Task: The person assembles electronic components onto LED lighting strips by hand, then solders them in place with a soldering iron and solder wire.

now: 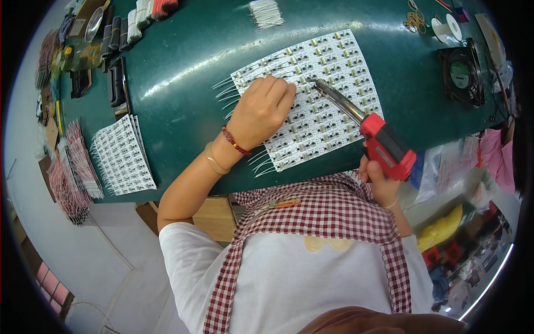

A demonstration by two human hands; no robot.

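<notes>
Left hand (260, 110): I see it over the white rectangular circuit-board panel (342, 122).
Right hand (382, 186): holds the red-and-black soldering gun (387, 146).
Dark-green table (183, 119): bears also one black square fan (461, 75).

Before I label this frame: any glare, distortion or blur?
Head view: glare streaks the green tabletop left of the LED circuit-board panel; fisheye bows the tabletop's near edge; corners go black; the bright strip lower right looks blown out; soldering iron shows no obvious motion blur.
</notes>
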